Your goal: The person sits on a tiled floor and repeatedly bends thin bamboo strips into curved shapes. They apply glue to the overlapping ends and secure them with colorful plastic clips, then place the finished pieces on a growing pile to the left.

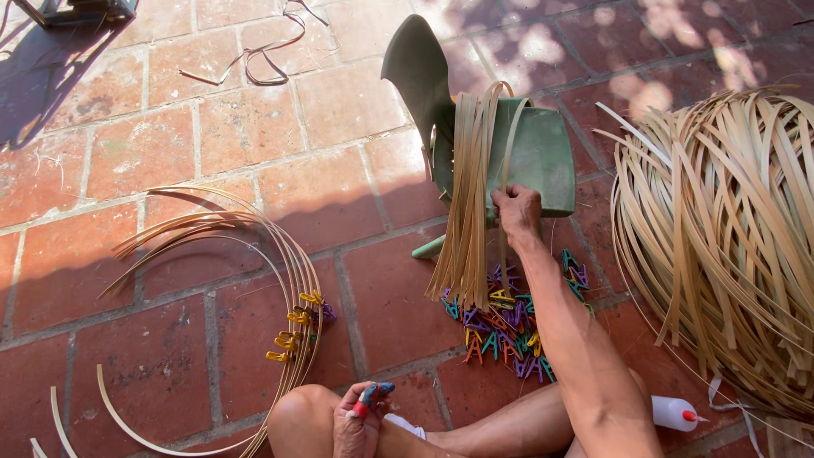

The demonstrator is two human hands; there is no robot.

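- My right grip (517, 212) rests on the strips (471, 195) draped over the chair (543, 157).
- Clips (500, 326) lie just below it.
- A strip bundle (721, 237) sits right of it; a bottle (676, 413) is nearer me.
- My left grip (360, 420) is on my knee, bent hoops (280, 280) to its left.

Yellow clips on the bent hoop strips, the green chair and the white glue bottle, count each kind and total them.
Yellow clips on the hoop strips: 4
Green chair: 1
White glue bottle: 1
Total: 6

right hand (517, 212) gripping bamboo strips (471, 195), left hand (356, 420) holding clips (370, 397)
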